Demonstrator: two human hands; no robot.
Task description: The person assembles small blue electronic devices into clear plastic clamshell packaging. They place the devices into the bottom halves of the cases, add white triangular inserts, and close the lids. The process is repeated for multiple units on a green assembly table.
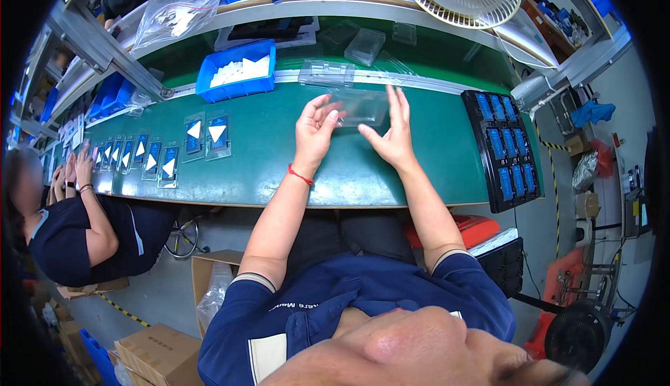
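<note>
A clear plastic blister shell (363, 107) is between my hands above the green worktable, in front of me. My left hand (315, 131), with a red cord at its wrist, has its fingers curled at the shell's left side, slightly blurred. My right hand (394, 133) is at the other side, its fingers stretched upward and its thumb apart, pointing inward below the shell's near edge. Its fingers border the shell's right edge; whether they press on it is hard to tell. Just beyond lies a stack of clear plastic shells (326, 73).
A blue bin (237, 72) of white pieces stands at the back left. Several blue cards with white triangles (218, 133) lie in clear sleeves to the left. A black tray (497, 150) of blue packs sits at the right edge. A co-worker (84, 232) works at far left.
</note>
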